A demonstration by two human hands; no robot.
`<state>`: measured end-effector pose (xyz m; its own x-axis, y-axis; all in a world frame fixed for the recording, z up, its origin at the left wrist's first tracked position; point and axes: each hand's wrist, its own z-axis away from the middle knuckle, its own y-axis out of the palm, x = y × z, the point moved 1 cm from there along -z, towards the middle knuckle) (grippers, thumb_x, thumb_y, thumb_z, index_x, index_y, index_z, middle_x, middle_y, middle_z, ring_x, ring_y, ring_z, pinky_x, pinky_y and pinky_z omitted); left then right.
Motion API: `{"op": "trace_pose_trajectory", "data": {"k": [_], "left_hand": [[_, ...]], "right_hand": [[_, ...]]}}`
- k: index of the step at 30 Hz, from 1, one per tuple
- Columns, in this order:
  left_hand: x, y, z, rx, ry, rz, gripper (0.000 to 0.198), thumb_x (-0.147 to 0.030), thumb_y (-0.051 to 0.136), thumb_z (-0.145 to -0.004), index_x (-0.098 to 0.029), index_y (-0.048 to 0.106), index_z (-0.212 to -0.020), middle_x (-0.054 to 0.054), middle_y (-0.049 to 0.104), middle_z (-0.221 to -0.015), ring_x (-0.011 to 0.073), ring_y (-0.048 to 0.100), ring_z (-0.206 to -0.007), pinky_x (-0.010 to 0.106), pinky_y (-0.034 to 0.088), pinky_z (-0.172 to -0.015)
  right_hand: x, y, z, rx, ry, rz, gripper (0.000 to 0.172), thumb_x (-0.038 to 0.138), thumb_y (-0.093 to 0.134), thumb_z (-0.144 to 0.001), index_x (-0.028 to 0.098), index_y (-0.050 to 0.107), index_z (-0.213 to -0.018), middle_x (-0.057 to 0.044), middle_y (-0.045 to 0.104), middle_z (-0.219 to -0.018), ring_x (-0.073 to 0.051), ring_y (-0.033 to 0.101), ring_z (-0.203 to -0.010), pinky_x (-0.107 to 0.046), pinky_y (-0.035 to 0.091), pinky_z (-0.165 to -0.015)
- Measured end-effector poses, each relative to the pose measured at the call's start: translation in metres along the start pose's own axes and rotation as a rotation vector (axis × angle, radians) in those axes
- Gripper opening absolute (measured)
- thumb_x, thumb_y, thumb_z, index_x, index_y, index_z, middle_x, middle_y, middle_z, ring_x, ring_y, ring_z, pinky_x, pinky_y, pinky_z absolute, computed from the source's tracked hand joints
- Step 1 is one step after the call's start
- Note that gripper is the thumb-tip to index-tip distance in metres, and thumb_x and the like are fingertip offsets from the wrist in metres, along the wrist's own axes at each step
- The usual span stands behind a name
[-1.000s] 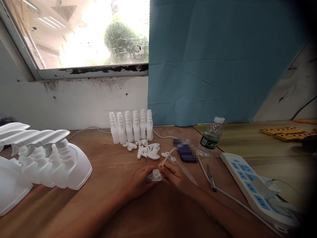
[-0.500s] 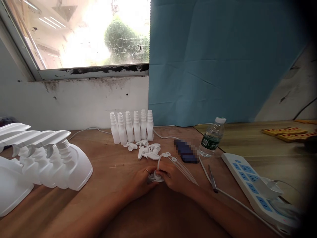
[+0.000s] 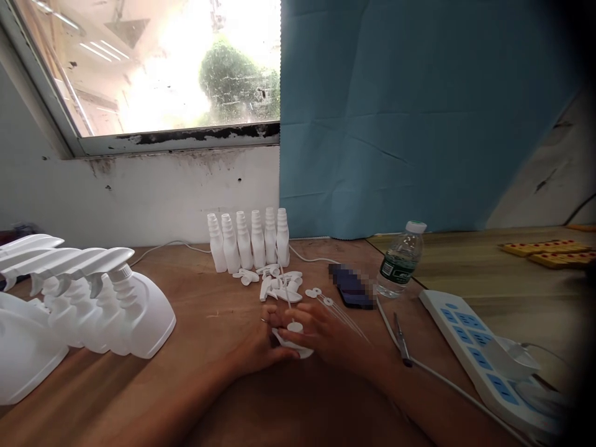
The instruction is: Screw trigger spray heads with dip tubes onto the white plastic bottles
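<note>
My left hand [image 3: 257, 347], with a ring on one finger, and my right hand [image 3: 326, 335] are close together near the table's front edge. Between them is a white trigger spray head [image 3: 302, 352], gripped from both sides and partly covered by fingers. Its round collar [image 3: 294, 326] shows between the hands. A thin tube [image 3: 285, 288] points away from me out of the collar. Beyond my fingers lie several loose white spray heads [image 3: 285, 293]. Next to my right hand are thin tubes with white discs [image 3: 328, 302].
Several narrow white bottles [image 3: 243, 242] stand upright by the wall. Large white spray bottles [image 3: 139, 310] fill the left. On the right are a dark phone [image 3: 351, 287], a water bottle [image 3: 399, 264], a screwdriver [image 3: 401, 341], a cable and a power strip [image 3: 470, 347].
The spray head has turned in my hands, so its collar and straight tube now show. Earlier the tube curved up by my right fingers. My right fingers have spread over the collar.
</note>
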<state>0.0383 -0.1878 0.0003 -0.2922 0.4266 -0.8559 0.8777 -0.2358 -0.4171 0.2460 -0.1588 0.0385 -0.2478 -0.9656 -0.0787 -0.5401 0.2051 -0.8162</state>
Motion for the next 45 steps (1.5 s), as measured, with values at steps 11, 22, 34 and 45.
{"op": "trace_pose_trajectory", "data": {"k": [11,22,34,45], "left_hand": [[0.073,-0.126,-0.047,-0.96,-0.107,-0.284,0.048,-0.027,0.06,-0.081,-0.02,0.033,-0.119,0.015,0.04,-0.126,0.0258,0.047,-0.115,0.046,0.039,-0.101],[0.11,-0.172,-0.069,-0.987,-0.427,-0.29,0.031,-0.03,0.062,-0.09,-0.014,0.058,-0.117,0.008,0.062,-0.112,0.0208,0.063,-0.096,0.041,0.054,-0.084],[0.06,-0.14,0.003,-1.089,-0.235,-0.552,0.033,-0.015,0.059,-0.077,-0.021,0.064,-0.109,0.005,0.063,-0.108,0.0249,0.06,-0.1,0.039,0.048,-0.092],[0.055,-0.132,-0.002,-0.952,-0.037,-0.587,0.03,-0.016,0.055,-0.073,-0.02,0.065,-0.101,0.008,0.066,-0.105,0.028,0.056,-0.107,0.043,0.042,-0.1]], "right_hand": [[-0.017,-0.013,0.007,-0.207,0.079,0.048,0.028,0.016,0.042,-0.096,0.019,0.054,-0.122,-0.013,0.066,-0.106,-0.023,0.06,-0.089,-0.039,0.041,-0.077],[-0.03,-0.025,0.016,-0.328,0.26,0.16,0.042,0.026,0.057,-0.09,0.026,0.054,-0.132,-0.014,0.058,-0.113,-0.026,0.059,-0.09,-0.041,0.044,-0.079],[-0.066,-0.055,0.022,-0.835,0.806,-1.171,0.03,0.054,0.054,-0.087,0.028,0.064,-0.098,-0.006,0.066,-0.089,-0.025,0.064,-0.08,-0.047,0.053,-0.081],[-0.065,-0.048,0.023,-0.76,0.796,-1.193,0.034,0.055,0.042,-0.092,0.029,0.062,-0.101,-0.007,0.067,-0.094,-0.025,0.065,-0.087,-0.046,0.053,-0.085]]}}
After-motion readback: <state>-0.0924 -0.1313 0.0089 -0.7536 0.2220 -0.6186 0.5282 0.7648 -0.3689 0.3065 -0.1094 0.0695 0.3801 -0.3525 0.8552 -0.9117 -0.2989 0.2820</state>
